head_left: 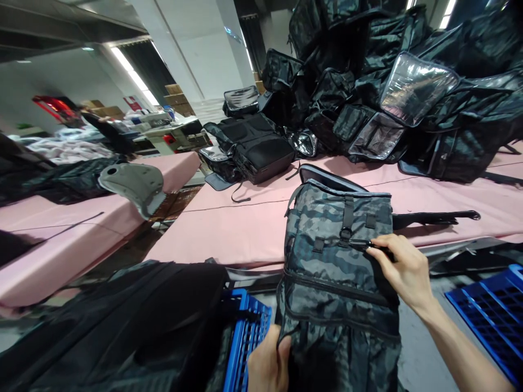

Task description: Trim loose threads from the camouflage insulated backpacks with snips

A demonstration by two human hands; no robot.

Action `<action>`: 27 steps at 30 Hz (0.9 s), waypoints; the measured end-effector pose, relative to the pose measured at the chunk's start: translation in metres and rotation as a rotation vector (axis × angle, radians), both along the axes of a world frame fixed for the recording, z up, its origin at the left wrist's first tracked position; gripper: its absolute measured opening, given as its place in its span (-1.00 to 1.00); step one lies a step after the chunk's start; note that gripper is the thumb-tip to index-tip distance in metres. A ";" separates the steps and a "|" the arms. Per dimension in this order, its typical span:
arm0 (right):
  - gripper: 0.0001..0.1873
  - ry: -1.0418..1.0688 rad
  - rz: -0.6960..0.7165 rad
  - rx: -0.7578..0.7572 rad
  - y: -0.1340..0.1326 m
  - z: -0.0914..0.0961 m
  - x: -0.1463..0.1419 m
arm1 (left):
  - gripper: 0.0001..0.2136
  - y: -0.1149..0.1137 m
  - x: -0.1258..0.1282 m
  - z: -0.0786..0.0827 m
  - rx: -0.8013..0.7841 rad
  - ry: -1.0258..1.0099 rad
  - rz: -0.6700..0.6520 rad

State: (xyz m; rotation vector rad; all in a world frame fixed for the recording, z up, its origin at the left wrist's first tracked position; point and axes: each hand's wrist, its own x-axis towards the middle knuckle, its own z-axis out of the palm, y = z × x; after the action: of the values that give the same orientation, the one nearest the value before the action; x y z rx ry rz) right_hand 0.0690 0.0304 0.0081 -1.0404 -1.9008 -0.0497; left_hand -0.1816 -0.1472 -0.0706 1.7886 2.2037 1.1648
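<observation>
A grey camouflage backpack (335, 272) stands upright in front of me at the near edge of a pink-covered table (245, 223), its lid open at the top. My right hand (402, 269) is closed on a black strap at the bag's right side, fingers pinched around it. My left hand (269, 362) grips the bag's lower left edge, fingers curled over the fabric.
A blue plastic crate (247, 337) holding black bags sits at lower left, another blue crate (490, 313) at lower right. A big heap of black bags (388, 92) covers the table's far side. A second pink table (61, 228) lies left, across a gap.
</observation>
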 end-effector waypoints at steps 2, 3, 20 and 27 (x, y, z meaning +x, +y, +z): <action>-0.91 -0.037 -0.004 0.034 -0.002 -0.002 -0.004 | -0.62 0.000 0.000 0.000 -0.001 -0.001 -0.002; -0.91 -0.043 -0.007 0.042 -0.003 -0.003 -0.005 | -0.62 -0.001 0.000 0.000 -0.004 -0.003 0.000; -0.94 -0.168 0.034 0.129 -0.006 -0.004 -0.017 | -0.68 -0.002 0.002 -0.003 -0.019 -0.030 0.016; -0.93 -0.071 0.142 -0.007 0.004 0.006 -0.010 | -0.63 0.001 0.003 -0.001 -0.019 -0.019 0.039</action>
State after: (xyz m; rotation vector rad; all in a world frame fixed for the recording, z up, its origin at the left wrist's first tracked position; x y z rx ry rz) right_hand 0.0586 0.0342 0.0138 -0.9160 -2.0361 0.0019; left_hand -0.1790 -0.1463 -0.0714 1.7283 2.2408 1.1585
